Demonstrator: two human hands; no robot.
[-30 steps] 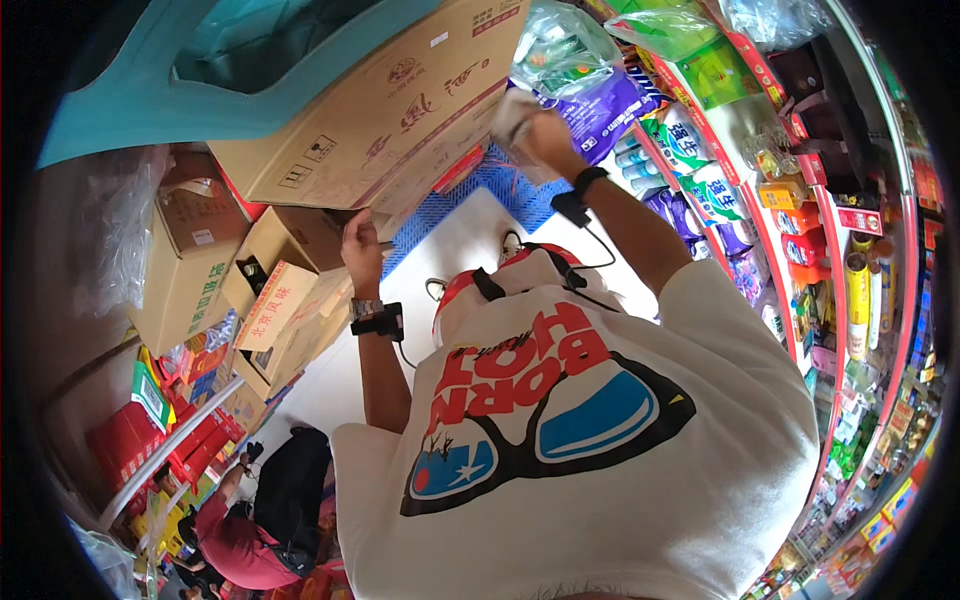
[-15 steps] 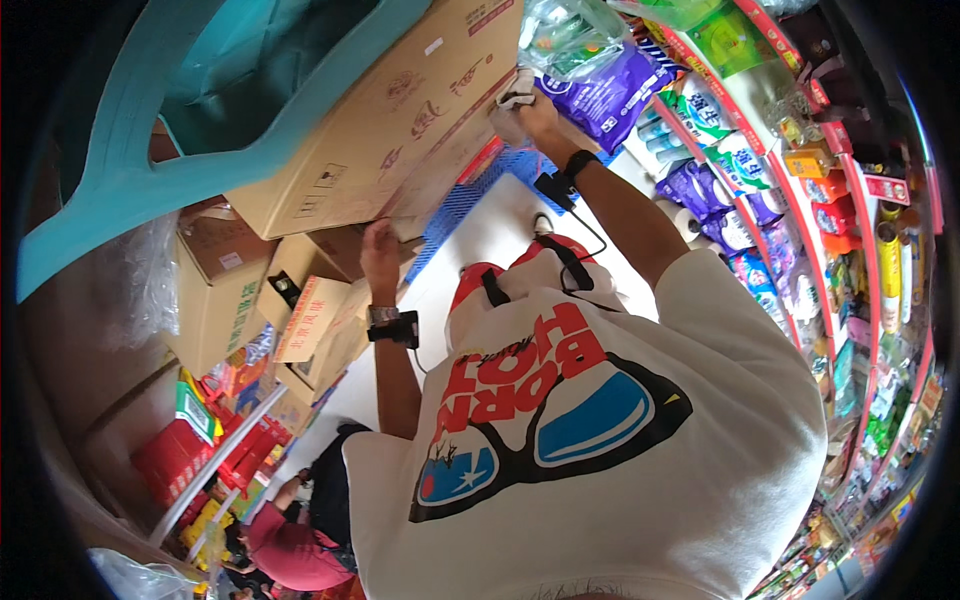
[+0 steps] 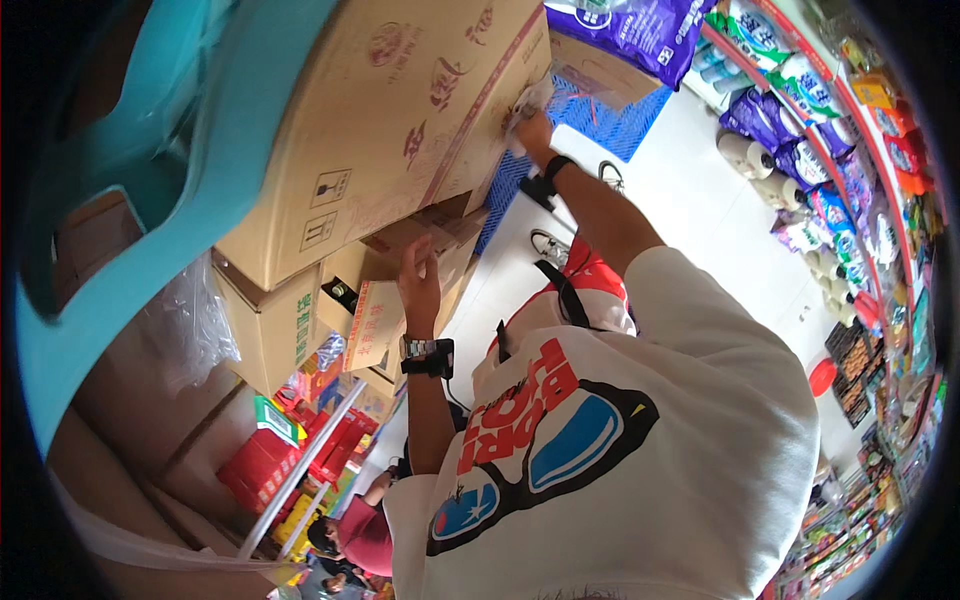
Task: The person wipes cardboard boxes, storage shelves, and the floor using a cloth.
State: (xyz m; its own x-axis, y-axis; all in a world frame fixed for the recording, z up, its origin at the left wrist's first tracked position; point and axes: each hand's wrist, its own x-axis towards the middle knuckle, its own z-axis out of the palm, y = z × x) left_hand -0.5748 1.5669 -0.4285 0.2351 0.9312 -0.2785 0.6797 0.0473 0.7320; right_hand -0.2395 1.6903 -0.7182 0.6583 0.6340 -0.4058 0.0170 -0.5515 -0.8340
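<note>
A large brown cardboard carton with purplish print fills the upper middle. My right hand is at its right edge, closed around a crumpled whitish cloth-like piece whose exact kind I cannot make out. Just below the carton's lower edge is my left hand, empty, with fingers stretched upward. Contact between those fingertips and the carton is unclear. Behind the left hand are smaller boxes, one with red print and one with green print.
A teal plastic frame crosses the upper left, close to the camera. Blue plastic grating lies on the white floor by my feet. Shelves of packaged goods curve along the right. Red baskets and a person in dark red are at lower left.
The view has turned, showing more floor and shelving at the right. The carton appears larger and nearer. My left hand's fingers now point up below its edge; my right hand stays at its right edge.
</note>
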